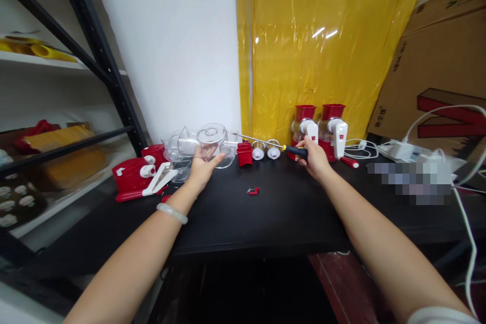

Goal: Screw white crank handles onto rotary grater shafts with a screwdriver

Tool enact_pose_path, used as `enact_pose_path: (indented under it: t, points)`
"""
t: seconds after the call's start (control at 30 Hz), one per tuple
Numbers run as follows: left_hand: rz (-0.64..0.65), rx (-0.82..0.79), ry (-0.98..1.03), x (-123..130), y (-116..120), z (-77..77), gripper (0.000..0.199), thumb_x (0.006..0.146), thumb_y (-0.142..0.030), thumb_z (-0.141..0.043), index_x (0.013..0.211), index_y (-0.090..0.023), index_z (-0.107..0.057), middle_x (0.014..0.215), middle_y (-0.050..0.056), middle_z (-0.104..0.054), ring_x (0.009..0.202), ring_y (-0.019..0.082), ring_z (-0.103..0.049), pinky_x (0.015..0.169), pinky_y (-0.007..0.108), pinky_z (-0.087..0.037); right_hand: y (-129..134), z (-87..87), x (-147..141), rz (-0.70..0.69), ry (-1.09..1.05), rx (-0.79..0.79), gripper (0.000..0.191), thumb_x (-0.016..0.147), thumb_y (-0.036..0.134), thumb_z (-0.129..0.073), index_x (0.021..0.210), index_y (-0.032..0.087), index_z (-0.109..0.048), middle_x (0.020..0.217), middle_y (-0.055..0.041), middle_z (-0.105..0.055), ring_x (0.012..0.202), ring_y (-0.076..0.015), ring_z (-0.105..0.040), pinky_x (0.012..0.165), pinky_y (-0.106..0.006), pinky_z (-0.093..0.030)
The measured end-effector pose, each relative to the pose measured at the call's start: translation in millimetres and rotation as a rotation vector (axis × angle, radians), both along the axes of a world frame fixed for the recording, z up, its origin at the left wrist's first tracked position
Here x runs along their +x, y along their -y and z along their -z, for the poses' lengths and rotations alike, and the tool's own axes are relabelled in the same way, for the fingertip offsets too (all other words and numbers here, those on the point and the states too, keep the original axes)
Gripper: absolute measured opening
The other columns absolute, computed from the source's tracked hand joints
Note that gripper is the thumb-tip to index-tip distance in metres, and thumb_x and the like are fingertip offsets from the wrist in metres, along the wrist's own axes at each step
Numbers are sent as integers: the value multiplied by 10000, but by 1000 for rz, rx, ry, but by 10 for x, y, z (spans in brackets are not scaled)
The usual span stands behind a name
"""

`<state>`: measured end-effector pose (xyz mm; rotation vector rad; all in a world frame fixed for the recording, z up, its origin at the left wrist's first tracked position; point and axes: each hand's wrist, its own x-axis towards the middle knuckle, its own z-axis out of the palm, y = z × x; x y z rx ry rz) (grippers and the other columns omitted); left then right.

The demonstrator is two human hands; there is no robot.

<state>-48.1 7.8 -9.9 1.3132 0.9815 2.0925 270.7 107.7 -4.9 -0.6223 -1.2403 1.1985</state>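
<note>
My left hand (202,166) grips a clear plastic grinder housing (211,134) with a round opening, held just above the black table. In my right hand (316,158) is a screwdriver (296,152) with a dark handle and a yellow collar. Its long shaft points left, and the tip appears close to the right end of the housing; whether they touch I cannot tell. Below and between the hands, a small red part (253,191) lies on the table. Beyond the shaft stand a red hopper piece (245,155) and two drum graters (273,150) with white ends.
Two assembled red and white rotary graters (334,129) stand behind my right hand. A red grater base (131,178) with a white crank lies at left. White cables and plugs (402,151) spread at right. A black-framed shelf (110,71) borders the left, cardboard (429,66) the right.
</note>
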Motion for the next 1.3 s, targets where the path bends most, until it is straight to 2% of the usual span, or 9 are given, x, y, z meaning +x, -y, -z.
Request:
enact_pose_path:
  t: [0.13, 0.27, 0.4, 0.6, 0.83, 1.3]
  points:
    - [17, -30, 5, 50, 7, 3, 625, 488, -262, -917, 1017, -220, -588, 1224, 57, -638, 1251, 254, -577, 1099, 442, -430, -92, 32, 50, 147, -65, 67, 362, 688, 461, -769, 667, 199, -521, 465, 71, -467, 339, -55, -387, 318, -179, -258]
    - [39, -86, 50, 123, 41, 4, 597, 465, -248, -924, 953, -206, -582, 1176, 43, -645, 1204, 230, -600, 1095, 429, -437, -206, 60, 144, 278, -96, 43, 264, 694, 346, -707, 645, 207, -489, 469, 74, -478, 341, -59, -391, 309, -179, -275]
    - [35, -129, 149, 186, 90, -23, 580, 471, -258, -924, 932, -209, -576, 1128, 23, -650, 1111, 200, -636, 1036, 428, -493, -233, 70, 173, 330, -113, 55, 230, 682, 291, -665, 618, 211, -459, 434, 92, -421, 329, -53, -355, 308, -175, -262]
    - [32, -166, 219, 228, 129, -48, 529, 531, -254, -907, 945, -205, -582, 1072, 12, -646, 1014, 165, -654, 978, 437, -533, -200, 60, 128, 289, -170, 48, 217, 662, 238, -637, 589, 217, -434, 397, 95, -398, 319, -60, -349, 320, -181, -278]
    - [41, -167, 190, 264, 159, -47, 537, 538, -258, -903, 966, -205, -584, 1083, 17, -641, 1044, 176, -643, 980, 430, -532, -148, 32, 96, 237, -190, 73, 216, 653, 229, -640, 587, 209, -436, 416, 95, -388, 317, -50, -331, 312, -177, -255]
    - [10, -166, 215, 261, 131, -9, 484, 593, -272, -882, 964, -208, -579, 1130, 29, -621, 1134, 207, -614, 1018, 502, -509, -42, -11, 46, 199, -171, 64, 256, 658, 245, -656, 595, 210, -411, 468, 86, -411, 345, -38, -334, 324, -176, -277]
